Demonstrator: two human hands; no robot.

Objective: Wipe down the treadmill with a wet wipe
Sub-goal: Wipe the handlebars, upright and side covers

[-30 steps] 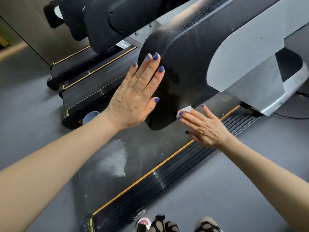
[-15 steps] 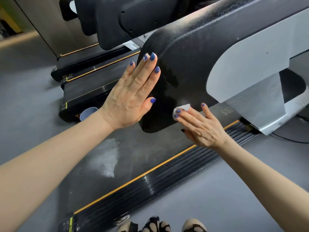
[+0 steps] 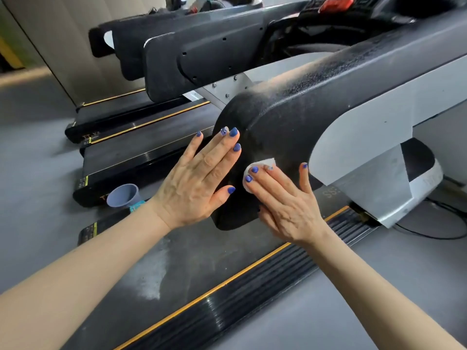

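Note:
The treadmill's black handrail end (image 3: 283, 122) is dusty on top and darker on its near side. My left hand (image 3: 199, 180) lies flat against its rounded end with straight fingers. My right hand (image 3: 283, 200) presses a small white wet wipe (image 3: 262, 165) against the handrail's side with extended fingers; most of the wipe is hidden under them. Below both hands runs the grey treadmill belt (image 3: 202, 261), with a whitish dusty patch (image 3: 154, 274) on it.
A grey-blue cup (image 3: 123, 195) stands between this treadmill and the neighbouring treadmill (image 3: 141, 157) to the left. A black ribbed side rail with a yellow stripe (image 3: 252, 294) borders the belt. A black cable (image 3: 434, 233) lies on the grey floor at right.
My right hand has slid the wipe up and left along the handrail's side, closer to my left hand. The left hand stays flat on the rounded end. The camera view has tilted upward.

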